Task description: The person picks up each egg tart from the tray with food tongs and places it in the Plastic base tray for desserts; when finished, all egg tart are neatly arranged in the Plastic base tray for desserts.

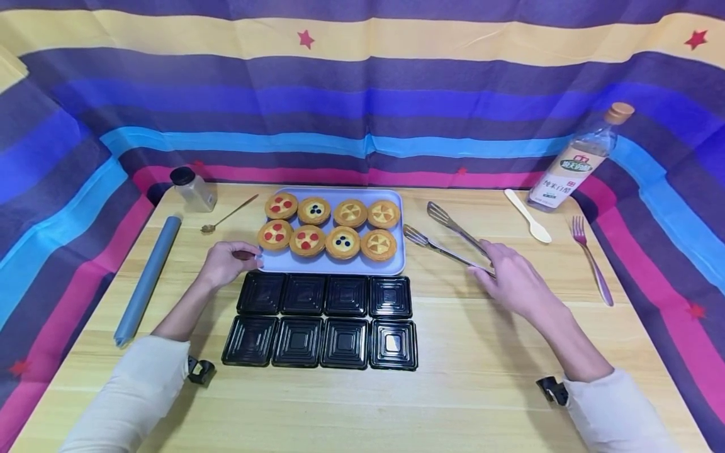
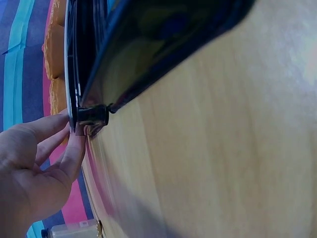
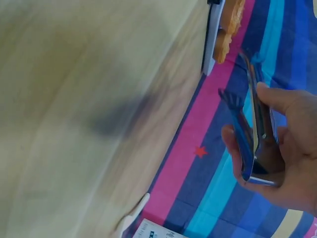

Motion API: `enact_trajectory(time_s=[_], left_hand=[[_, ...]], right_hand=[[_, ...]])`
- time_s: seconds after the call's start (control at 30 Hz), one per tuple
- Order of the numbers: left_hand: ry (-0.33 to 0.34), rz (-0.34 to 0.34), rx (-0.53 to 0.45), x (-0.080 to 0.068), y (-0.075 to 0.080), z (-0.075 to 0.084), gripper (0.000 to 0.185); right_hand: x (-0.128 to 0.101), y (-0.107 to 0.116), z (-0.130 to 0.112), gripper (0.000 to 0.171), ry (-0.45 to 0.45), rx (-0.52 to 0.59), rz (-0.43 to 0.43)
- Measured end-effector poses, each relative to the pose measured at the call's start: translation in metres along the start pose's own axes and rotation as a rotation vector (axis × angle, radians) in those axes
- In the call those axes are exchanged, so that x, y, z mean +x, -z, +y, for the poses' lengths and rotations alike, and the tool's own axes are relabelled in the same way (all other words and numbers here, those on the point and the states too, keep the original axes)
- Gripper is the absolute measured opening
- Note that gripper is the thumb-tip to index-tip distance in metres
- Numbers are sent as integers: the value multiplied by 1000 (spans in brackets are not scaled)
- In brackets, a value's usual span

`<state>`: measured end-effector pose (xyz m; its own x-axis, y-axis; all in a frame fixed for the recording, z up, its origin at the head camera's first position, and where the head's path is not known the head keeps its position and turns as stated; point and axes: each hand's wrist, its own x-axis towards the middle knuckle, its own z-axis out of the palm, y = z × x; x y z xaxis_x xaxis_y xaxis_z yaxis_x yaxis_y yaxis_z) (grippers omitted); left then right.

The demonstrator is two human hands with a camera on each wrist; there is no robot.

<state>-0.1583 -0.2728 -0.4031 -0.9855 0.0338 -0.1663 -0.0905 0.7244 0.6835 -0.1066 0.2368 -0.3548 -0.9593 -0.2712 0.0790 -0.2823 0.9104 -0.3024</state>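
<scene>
A lavender tray (image 1: 334,267) bears several round tarts (image 1: 308,241) in two rows, topped with red pieces, dark berries or pale wedges. At the tray's near left corner my left hand (image 1: 225,263) pinches the rim; in the left wrist view, the thumb and fingers of that hand (image 2: 47,163) meet at the edge. My right hand (image 1: 512,277) grips metal tongs (image 1: 453,229) to the right of the tray, their slotted ends spread apart and holding nothing. In the right wrist view, the tongs (image 3: 257,129) lie between thumb and fingers. Black square plastic trays (image 1: 345,296) stand in two rows before the tarts.
On the left are a blue roll (image 1: 148,280), a black-lidded jar (image 1: 194,190) and a thin small spoon (image 1: 229,214). A pale spoon (image 1: 528,217), a fork (image 1: 591,261) and a bottle (image 1: 578,163) are on the right. Striped cloth (image 1: 362,113) encloses the table's back and sides.
</scene>
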Motion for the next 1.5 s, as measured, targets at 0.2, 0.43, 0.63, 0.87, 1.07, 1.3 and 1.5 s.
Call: enact_trajectory(time_s=[0.2,0.43,0.63,0.87,1.07,1.3,1.5], left_hand=[[-3,-10,-8,0,0,0,27],[2,-19,-20,0,0,-1,28],[0,-18,-15,0,1,-1,28],[9,-19,-13,0,0,-1,28],[8,-16,-9,1,-1,-2,28],[5,-27,-13,0,0,-2,28],[4,-17,-18,0,-1,-1,28]], right_hand=[[5,5,2,56,109,39,-4],[11,5,-4,56,151,66,-82],[19,2,-11,56,149,78,-122],[25,0,-17,58,159,90,-135],[28,-1,-20,58,161,73,-142],[30,-5,-25,56,182,55,-129],[31,-8,-24,52,203,30,-83]])
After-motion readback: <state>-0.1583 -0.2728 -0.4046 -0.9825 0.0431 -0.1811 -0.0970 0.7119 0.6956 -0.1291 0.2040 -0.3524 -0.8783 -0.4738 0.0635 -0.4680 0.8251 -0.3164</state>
